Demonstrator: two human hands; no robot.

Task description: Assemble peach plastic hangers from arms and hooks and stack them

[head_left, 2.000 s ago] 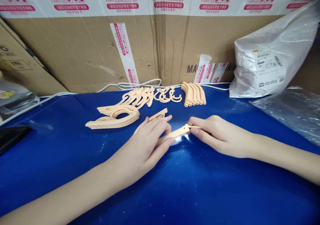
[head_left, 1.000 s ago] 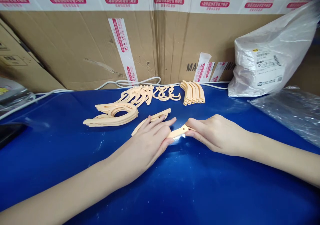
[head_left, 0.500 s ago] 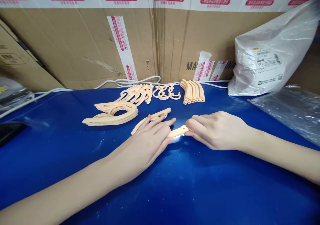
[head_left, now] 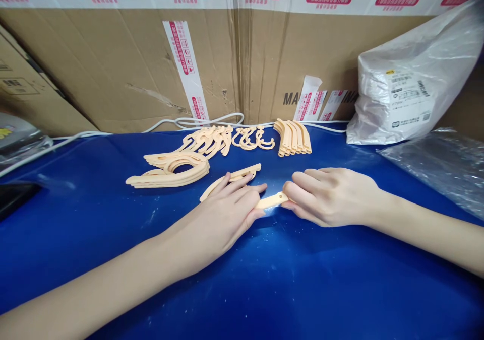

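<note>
A short cream plastic hanger arm [head_left: 270, 201] with a small hole near one end spans the gap between my hands. My left hand [head_left: 230, 216] is closed on its left end, with the other fingers stretched forward. My right hand [head_left: 333, 196] pinches at the holed end; whatever else is inside those fingers is hidden. Beyond my left fingers lies another curved cream hanger piece [head_left: 208, 192], partly covered by them. Farther left rests a stack of folded cream hangers [head_left: 170, 181].
Along the back of the blue table [head_left: 242, 289] lie cream hanger parts [head_left: 207, 139], several loose hooks [head_left: 247, 139] and a row of curved arms [head_left: 294, 137]. Behind them are a white cable [head_left: 159, 124] and cardboard boxes [head_left: 124, 63]. A plastic-wrapped package [head_left: 397, 93] stands at right.
Both hands keep nearly the same pose. At the right fingers, the holed end of the hanger arm has turned slightly and less of its tip shows. The view has shifted a little.
</note>
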